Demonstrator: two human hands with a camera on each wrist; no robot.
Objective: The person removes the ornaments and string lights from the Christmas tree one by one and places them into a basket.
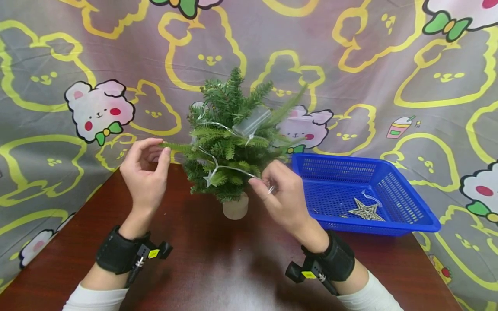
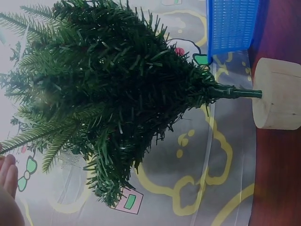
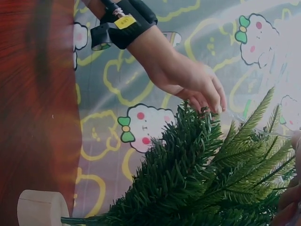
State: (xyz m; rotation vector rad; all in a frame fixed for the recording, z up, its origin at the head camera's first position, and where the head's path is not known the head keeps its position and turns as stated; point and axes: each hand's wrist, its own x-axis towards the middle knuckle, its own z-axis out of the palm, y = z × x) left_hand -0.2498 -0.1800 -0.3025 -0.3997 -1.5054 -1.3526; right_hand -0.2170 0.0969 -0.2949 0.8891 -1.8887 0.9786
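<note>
A small artificial Christmas tree (image 1: 229, 149) stands upright on a round wooden base (image 1: 235, 207). A clear string light (image 1: 233, 168) crosses its front, with a star-shaped light (image 1: 209, 178) hanging low on it. Higher up, a transparent battery box (image 1: 253, 121) rests among the branches. My left hand (image 1: 145, 177) pinches the tip of a branch (image 1: 179, 147) sticking out to the left. On the other side, my right hand (image 1: 285, 196) holds the light string between thumb and fingers beside the lower branches. Only part of the right hand (image 3: 289, 202) shows at the right wrist view's edge.
A blue plastic basket (image 1: 418, 207) sits on the right side of the brown table (image 1: 202, 263). Inside it lies a glittery gold star (image 1: 367, 210) with a pale ribbon. A patterned cloth (image 1: 249, 39) hangs close behind the tree.
</note>
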